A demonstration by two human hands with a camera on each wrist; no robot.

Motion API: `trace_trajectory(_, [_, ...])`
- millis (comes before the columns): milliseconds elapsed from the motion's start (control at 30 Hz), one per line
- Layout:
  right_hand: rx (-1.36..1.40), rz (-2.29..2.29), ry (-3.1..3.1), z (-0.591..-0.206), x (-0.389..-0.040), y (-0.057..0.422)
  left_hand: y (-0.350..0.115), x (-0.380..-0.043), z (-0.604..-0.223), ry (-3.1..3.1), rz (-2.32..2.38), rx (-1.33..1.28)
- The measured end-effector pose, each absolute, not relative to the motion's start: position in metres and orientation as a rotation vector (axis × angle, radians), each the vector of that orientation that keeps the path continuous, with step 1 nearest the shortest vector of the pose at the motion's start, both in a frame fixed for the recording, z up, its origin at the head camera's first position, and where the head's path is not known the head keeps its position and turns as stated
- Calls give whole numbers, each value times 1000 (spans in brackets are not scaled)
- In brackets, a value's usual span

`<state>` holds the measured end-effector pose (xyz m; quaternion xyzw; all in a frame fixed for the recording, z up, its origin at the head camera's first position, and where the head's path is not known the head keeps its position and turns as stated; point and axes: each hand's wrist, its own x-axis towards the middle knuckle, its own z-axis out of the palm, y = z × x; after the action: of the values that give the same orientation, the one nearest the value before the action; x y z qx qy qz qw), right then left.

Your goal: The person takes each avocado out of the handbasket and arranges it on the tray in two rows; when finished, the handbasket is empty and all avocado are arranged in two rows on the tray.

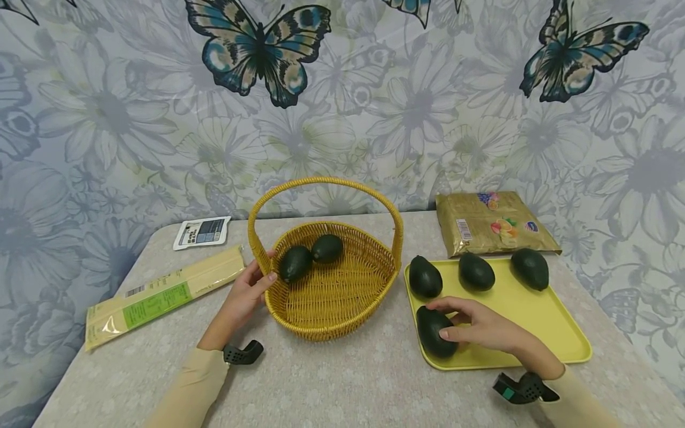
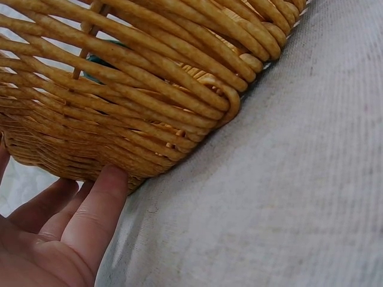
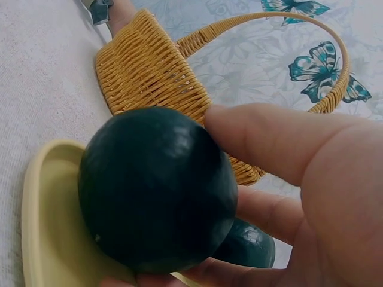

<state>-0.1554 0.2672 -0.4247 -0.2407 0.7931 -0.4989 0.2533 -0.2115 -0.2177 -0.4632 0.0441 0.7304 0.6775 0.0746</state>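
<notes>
My left hand (image 1: 247, 295) holds the left side of a yellow wicker basket (image 1: 326, 330), thumb at the rim near the handle's base. In the left wrist view its fingers (image 2: 99, 218) lie against the woven outer wall. Two dark green avocados sit in the basket, one at the left (image 1: 295, 264) and one behind it (image 1: 327, 248). On the right, my right hand (image 1: 481, 324) grips another avocado (image 1: 436, 333) at the near left corner of a yellow tray (image 1: 514, 355). Thumb and fingers are around that avocado in the right wrist view.
Three more avocados lie along the tray's far side, at left (image 1: 425, 277), middle (image 1: 476, 271) and right (image 1: 530, 268). Behind the tray is a gold bag (image 1: 495, 223). A long yellow packet (image 1: 166, 297) and a small white packet (image 1: 201, 232) lie left of the basket.
</notes>
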Motion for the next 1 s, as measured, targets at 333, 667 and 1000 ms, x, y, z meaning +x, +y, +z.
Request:
trace_trajectory(333, [-698,-1347,2142,-426,-156,269,-219,-214,-467,2216,2004,126])
trace_trajectory(667, [-648,-1358,2184,-422,-157,274,-219,-214,-468,2213,2014,112])
trace_trajectory(1000, [-644,-1363,2230,-419,-158,277,-219,-212,-466,2203,2032,126])
